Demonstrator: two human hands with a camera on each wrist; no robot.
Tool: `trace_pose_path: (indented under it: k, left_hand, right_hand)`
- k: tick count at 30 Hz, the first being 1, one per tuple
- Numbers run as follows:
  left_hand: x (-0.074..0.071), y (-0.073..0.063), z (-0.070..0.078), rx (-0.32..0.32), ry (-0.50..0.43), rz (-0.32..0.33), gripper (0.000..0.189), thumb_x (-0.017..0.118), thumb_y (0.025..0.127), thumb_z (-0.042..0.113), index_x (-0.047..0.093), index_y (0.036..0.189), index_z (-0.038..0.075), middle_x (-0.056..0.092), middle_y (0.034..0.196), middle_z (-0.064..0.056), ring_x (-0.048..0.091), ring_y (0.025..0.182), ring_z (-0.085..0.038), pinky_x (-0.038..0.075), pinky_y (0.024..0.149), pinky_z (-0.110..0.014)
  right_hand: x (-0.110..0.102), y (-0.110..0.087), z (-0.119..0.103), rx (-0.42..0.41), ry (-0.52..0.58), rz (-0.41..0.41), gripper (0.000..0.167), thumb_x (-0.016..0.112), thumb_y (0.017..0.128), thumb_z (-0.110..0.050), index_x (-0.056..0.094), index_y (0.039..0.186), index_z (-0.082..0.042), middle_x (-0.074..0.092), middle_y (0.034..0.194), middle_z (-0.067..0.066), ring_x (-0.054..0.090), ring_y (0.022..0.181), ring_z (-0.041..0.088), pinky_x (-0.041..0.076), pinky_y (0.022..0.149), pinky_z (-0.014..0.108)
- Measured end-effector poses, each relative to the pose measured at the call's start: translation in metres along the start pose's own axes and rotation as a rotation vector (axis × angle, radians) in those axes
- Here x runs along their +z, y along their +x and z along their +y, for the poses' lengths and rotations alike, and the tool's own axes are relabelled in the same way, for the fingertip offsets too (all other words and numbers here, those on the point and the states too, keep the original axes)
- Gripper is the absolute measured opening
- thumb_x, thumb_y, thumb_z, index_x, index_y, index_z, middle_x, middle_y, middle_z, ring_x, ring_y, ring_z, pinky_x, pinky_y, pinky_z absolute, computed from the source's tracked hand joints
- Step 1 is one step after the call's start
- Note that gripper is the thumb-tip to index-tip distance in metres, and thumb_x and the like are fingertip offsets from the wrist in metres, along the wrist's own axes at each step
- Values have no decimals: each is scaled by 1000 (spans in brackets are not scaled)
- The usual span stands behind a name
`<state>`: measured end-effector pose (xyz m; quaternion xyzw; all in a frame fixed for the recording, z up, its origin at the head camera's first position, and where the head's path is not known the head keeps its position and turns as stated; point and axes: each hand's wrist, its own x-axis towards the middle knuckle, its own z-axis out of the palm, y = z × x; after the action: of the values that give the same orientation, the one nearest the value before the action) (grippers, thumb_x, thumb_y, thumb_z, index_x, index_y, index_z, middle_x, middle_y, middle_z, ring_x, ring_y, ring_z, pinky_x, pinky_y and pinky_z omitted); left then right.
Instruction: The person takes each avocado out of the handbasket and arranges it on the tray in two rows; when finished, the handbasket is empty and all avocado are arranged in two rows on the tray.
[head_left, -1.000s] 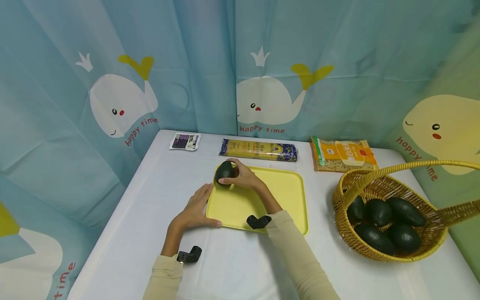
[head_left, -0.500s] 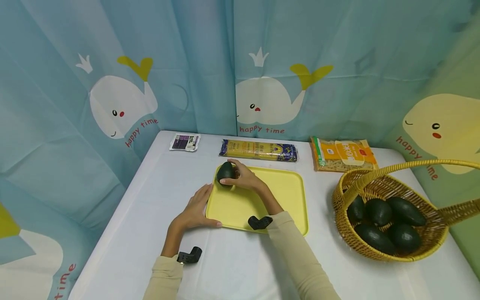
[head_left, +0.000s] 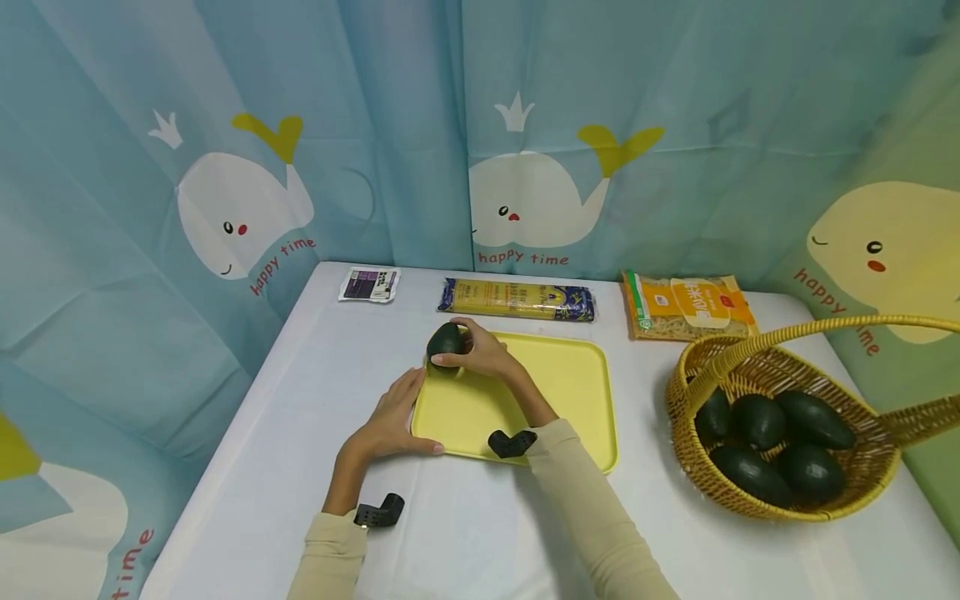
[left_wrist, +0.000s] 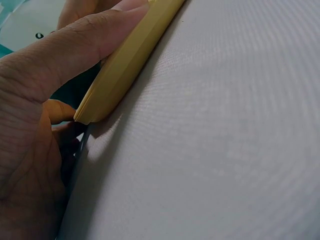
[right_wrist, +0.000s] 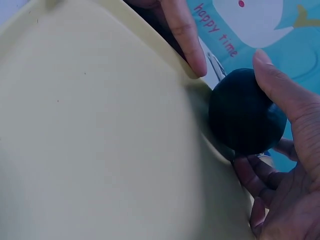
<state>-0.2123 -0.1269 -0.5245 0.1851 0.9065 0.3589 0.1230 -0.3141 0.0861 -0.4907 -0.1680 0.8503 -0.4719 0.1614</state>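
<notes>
At the far left corner of a yellow tray (head_left: 558,392), my right hand (head_left: 487,353) grips a dark green avocado (head_left: 445,342) between thumb and fingers. The right wrist view has the avocado (right_wrist: 246,112) overlapping the tray's rim, thumb on one side and fingers on the other. My left hand (head_left: 388,421) holds the tray's near left corner, its thumb along the front edge and its fingers along the left side. Close up in the left wrist view, the thumb (left_wrist: 85,42) lies against the tray's outer wall (left_wrist: 125,70).
A wicker basket (head_left: 678,425) with a tall handle stands at right, with several avocados (head_left: 757,421) inside. Along the back lie a small purple-and-white packet (head_left: 370,284), a spaghetti pack (head_left: 517,299) and an orange-and-yellow food bag (head_left: 690,307). A curtain hangs behind the white table.
The right hand and the avocado shift slightly right, then back left, at the tray's corner. The left hand and the tray stay in place.
</notes>
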Motion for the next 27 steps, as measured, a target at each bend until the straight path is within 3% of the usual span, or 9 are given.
trace_pose_path:
  k: [14, 22, 27]
  left_hand:
    - [-4, -1, 3, 16, -9, 1, 131, 83, 64, 54, 5, 157, 6, 8, 164, -18, 6, 151, -38, 12, 118, -63]
    - [-2, -2, 1, 18, -19, 1, 130, 83, 64, 55, 6, 158, 6, 9, 164, -18, 6, 151, -38, 12, 117, -64]
    - [-2, -2, 1, 20, -9, -2, 130, 82, 65, 56, 5, 158, 6, 9, 164, -17, 6, 152, -37, 12, 118, -63]
  right_hand:
    - [-4, -1, 1, -38, -79, -19, 93, 74, 83, -42, 24, 155, -12, 52, 136, 21, 57, 119, 33, 48, 98, 50]
    - [-13, -4, 3, -187, -47, -126, 88, 73, 87, -25, 21, 157, -12, 42, 148, 20, 47, 133, 34, 44, 105, 52]
    - [-20, -7, 4, -146, -96, -125, 90, 77, 84, -27, 25, 156, -16, 37, 144, 22, 44, 128, 35, 44, 103, 53]
